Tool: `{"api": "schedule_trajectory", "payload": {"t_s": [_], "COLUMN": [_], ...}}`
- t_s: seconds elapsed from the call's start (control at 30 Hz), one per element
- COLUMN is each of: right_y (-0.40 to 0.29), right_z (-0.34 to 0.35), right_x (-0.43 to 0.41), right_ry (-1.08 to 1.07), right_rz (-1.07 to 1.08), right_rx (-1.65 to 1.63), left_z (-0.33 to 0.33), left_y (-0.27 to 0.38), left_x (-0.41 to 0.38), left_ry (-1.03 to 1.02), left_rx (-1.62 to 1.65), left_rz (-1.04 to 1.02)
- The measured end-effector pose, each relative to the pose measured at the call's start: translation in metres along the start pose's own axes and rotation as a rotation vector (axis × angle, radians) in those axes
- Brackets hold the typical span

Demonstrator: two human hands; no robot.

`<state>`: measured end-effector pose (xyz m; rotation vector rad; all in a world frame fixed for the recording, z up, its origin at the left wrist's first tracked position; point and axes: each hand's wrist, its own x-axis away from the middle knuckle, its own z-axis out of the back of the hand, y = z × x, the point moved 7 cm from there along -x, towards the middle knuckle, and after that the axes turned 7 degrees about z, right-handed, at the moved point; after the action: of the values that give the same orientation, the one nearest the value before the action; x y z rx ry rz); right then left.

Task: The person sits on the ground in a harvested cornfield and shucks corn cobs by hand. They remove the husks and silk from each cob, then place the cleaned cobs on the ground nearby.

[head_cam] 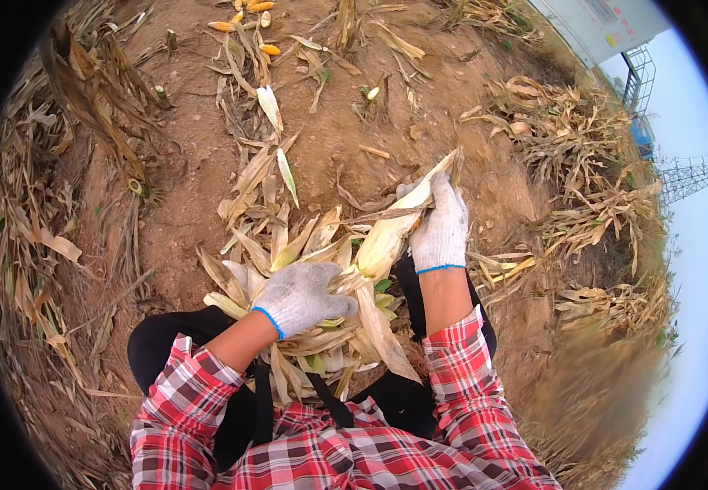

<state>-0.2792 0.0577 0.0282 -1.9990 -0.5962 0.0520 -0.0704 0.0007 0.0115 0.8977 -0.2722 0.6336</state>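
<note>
My right hand [441, 226], in a white knit glove with a blue cuff, grips a corn ear in its pale husk [391, 236] near the tip. Some kernels show beside the glove. The ear slants up and to the right. My left hand [305, 297], gloved alike, is at the ear's lower end, its thumb and forefinger apart beside the husk leaves. Its other fingers are hidden, so any hold on the husk is unclear. Under both hands lies a heap of loose dry husks [323, 340] between my knees.
Several bare yellow cobs [261, 7] lie on the brown soil [188, 153] ahead. Cut stalk stubs [136, 185] stick up at left. Piles of dry corn stalks [574, 135] flank both sides. A grey panel bearing writing [602, 27] and a lattice pylon [691, 179] stand at far right.
</note>
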Motion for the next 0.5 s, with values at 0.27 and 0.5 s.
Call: {"api": "schedule_trajectory", "payload": {"t_s": [0.27,0.5], "right_y": [0.078,0.069], "right_z": [-0.033,-0.037], "right_x": [0.086,0.069], "right_ry": [-0.368,-0.521], "right_rz": [-0.459,-0.279], "right_rx": [0.474,0.438], "left_z": [0.024,0.029], "left_y": [-0.013,-0.034], "left_x": [-0.014,-0.022], "left_ry": [0.161,0.264], "left_rx": [0.187,0.724], "left_rz": [0.033,-0.121]}}
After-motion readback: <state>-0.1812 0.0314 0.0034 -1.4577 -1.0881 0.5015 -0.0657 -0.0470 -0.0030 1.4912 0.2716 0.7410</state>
